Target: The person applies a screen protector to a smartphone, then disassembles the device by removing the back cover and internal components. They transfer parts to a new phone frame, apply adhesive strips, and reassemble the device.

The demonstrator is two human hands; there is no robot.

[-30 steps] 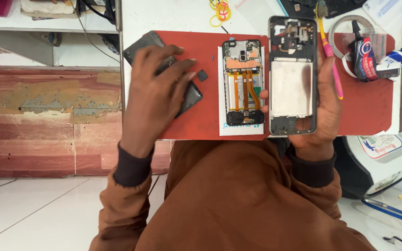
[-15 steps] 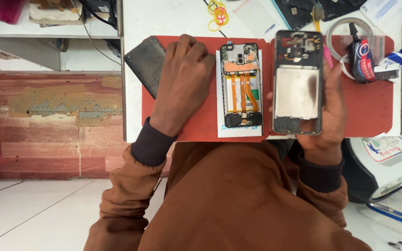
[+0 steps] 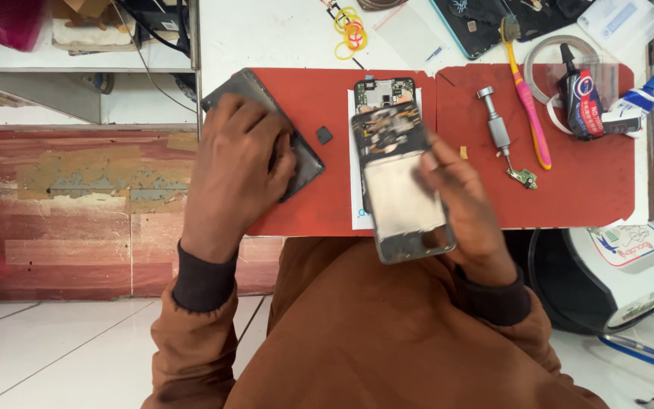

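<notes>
My right hand (image 3: 467, 208) grips a grey phone frame (image 3: 401, 185), tilted and held over the opened phone body (image 3: 384, 92) that lies on a white sheet on the red mat (image 3: 327, 204). Only the top of that body, with its green board, shows above the frame. My left hand (image 3: 236, 170) rests palm down on a dark phone back cover (image 3: 304, 163) at the mat's left end. A small black square part (image 3: 324, 135) lies between the cover and the frame.
On the right mat lie a metal-handled screwdriver (image 3: 493, 125), a small green board piece (image 3: 525, 179), a pink and yellow toothbrush (image 3: 527, 106), a glue tube (image 3: 580, 95) and a tape ring (image 3: 546, 57). Yellow rubber bands (image 3: 350, 30) lie on the white table. A shelf stands at the left.
My right hand has carried the phone frame leftward from the right mat and now holds it over the opened phone. My left hand has slid left onto the dark cover.
</notes>
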